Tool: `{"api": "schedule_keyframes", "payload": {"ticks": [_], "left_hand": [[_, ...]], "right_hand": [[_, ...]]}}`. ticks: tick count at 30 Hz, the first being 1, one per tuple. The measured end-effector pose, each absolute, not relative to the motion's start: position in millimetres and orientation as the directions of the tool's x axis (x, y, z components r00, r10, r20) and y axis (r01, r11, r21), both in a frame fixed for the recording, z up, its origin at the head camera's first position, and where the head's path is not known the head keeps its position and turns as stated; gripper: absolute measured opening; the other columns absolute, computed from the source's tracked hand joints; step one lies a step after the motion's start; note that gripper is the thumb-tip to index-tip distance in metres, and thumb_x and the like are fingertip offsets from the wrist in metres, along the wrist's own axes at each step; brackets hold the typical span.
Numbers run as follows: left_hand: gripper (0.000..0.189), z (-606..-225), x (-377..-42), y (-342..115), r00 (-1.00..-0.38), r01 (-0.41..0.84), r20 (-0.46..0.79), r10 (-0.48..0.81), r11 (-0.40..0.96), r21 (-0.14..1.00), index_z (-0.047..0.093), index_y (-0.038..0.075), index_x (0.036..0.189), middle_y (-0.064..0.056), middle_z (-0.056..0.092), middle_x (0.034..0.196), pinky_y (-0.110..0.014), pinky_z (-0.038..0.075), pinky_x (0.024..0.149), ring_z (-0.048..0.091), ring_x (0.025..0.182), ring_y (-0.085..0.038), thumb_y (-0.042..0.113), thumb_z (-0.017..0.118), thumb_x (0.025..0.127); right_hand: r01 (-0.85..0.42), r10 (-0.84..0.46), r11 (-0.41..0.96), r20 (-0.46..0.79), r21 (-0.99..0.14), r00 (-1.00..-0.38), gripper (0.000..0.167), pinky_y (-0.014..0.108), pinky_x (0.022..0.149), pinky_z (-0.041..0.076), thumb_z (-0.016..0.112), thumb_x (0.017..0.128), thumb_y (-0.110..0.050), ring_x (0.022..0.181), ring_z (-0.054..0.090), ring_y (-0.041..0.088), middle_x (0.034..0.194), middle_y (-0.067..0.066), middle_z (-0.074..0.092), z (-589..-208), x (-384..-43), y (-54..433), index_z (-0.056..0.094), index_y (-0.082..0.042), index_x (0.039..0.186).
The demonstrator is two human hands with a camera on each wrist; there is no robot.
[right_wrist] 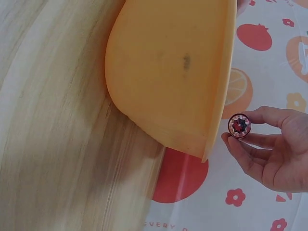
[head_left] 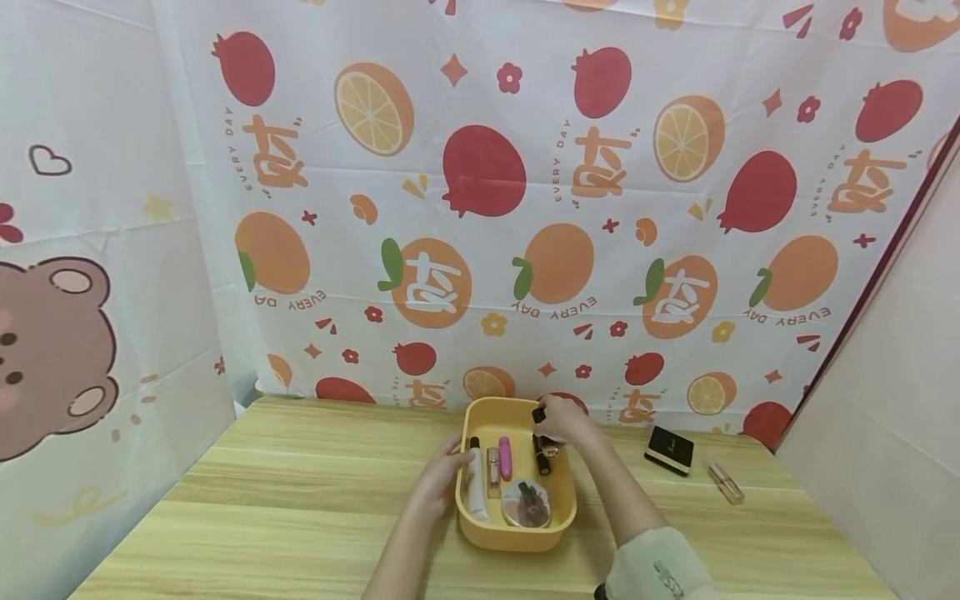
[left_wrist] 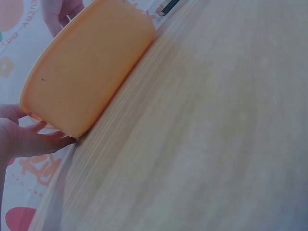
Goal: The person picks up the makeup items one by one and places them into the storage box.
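A yellow plastic basket [head_left: 517, 540] stands on the table. My left hand [head_left: 437, 479] grips its left side, a digit over the rim and fingers against the outer wall. Above the far right corner, my right hand [head_left: 564, 419] pinches a dark lipstick tube [head_left: 538, 415], whose patterned round end [right_wrist: 239, 126] faces the right wrist camera. Inside the basket lie a white squeeze tube [head_left: 477, 487] with a black cap, a small lip gloss tube [head_left: 493, 472], a bright pink tube [head_left: 505, 458], a round compact [head_left: 515, 507] with a dark item on it, and a black tube [head_left: 542, 458].
Right of the basket, a black square case [head_left: 669, 450] and a pale pink lip gloss tube [head_left: 725, 482] lie on the wooden table [head_left: 300, 492]. A fruit-printed cloth [head_left: 480, 250] hangs behind the table's far edge.
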State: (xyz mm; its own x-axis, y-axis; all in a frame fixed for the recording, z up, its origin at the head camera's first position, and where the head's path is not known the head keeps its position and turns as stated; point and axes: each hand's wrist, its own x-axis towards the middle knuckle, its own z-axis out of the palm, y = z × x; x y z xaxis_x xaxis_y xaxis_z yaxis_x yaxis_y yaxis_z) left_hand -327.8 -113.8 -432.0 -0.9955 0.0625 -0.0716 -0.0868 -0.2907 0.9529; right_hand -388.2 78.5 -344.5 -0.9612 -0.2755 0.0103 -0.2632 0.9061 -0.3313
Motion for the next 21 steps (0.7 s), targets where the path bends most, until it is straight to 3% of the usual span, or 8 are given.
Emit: {"api": "schedule_keyframes", "payload": {"ticks": [8, 21], "left_hand": [[0.059, -433.8, -327.3, -114.7, -0.994, -0.092, -0.073, 0.077, -0.297, 0.950, 0.016, -0.007, 0.142, -0.032, 0.022, 0.141, -0.049, 0.032, 0.099, 0.034, 0.122, -0.044, 0.001, 0.044, 0.090], [0.058, -434.3, -327.7, -114.4, -0.995, -0.080, -0.060, 0.076, -0.285, 0.955, 0.016, -0.008, 0.142, -0.033, 0.021, 0.141, -0.049, 0.033, 0.099, 0.034, 0.121, -0.044, 0.001, 0.043, 0.091]], "right_hand": [[-0.185, -0.216, 0.889, -0.027, -0.420, -0.976, 0.044, 0.032, 0.059, 0.050, 0.070, 0.078, -0.012, 0.077, 0.055, 0.023, 0.102, 0.016, 0.058, -342.7, -389.7, 71.7, 0.055, 0.001, 0.117], [-0.190, -0.219, 0.904, -0.033, -0.382, -0.975, 0.038, 0.032, 0.058, 0.048, 0.068, 0.078, -0.015, 0.071, 0.054, 0.021, 0.089, 0.011, 0.057, -345.0, -391.7, 68.0, 0.057, 0.001, 0.112]]}}
